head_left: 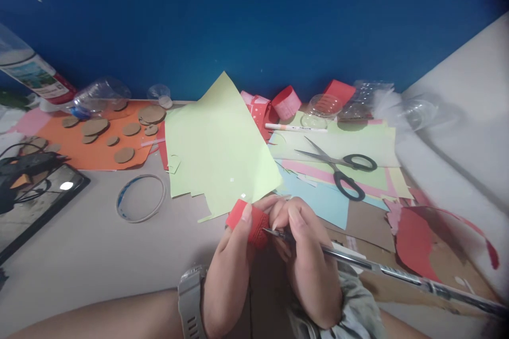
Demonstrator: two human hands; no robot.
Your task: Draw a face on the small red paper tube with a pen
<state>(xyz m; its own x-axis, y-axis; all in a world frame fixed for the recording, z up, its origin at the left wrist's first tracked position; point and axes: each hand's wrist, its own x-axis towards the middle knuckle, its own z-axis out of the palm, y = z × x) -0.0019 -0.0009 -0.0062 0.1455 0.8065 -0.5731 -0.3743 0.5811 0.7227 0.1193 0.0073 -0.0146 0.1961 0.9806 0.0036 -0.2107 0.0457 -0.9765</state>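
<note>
My left hand [236, 254], with a grey watch on its wrist, pinches a small red piece [258, 228] with a ridged or dotted edge, which looks like paper. Between the fingers of my right hand [308, 254] is a pen [382, 271] with a clear barrel that slants down to the right. Its tip touches or nearly touches the ridged edge of the red piece. Just beyond my hands lies a large light green sheet [218, 143] with a notched lower edge.
Open scissors [338, 164] and a white marker [296, 127] lie on coloured paper at right. Cardboard discs [94, 127] rest on an orange sheet [71, 156] at left. A tape ring [141, 198], a dark tablet-like device [47, 201] and clear plastic bottles [103, 96] are also around.
</note>
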